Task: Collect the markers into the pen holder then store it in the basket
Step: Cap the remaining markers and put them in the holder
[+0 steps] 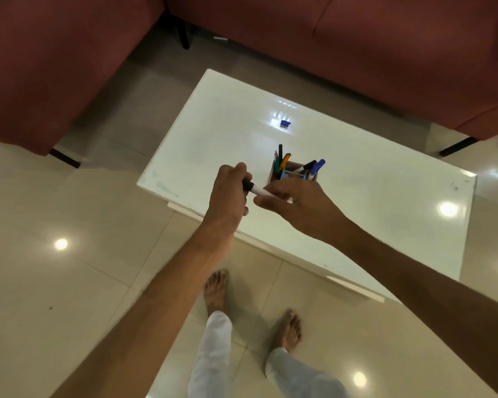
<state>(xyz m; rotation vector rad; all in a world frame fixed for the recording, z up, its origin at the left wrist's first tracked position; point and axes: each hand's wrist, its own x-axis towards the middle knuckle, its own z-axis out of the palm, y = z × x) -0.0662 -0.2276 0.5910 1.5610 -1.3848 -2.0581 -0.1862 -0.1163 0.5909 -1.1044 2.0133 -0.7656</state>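
At about nine o'clock from the middle of my view I see a dark red sofa [41, 67] standing on the pale tiled floor [69, 282], and a second sofa section [385, 53] runs across twelve to two o'clock. Moving right, my left hand [230, 191] is curled closed around the black-capped end of a white marker [256, 189], above the near-left edge of the white desk [357, 182]. Just to its right, my right hand [293, 202] pinches the other end of the same marker with its fingers closed on the barrel, so both hands hold it at once. Directly behind the right hand, at roughly one o'clock from it, the brown pen holder [292, 170] stands upright on the desk with several markers [314, 168] already sticking out, black, blue, green and orange among them. Farther back at twelve o'clock from the holder lies a small blue object [285, 123]. I see no basket in this view.
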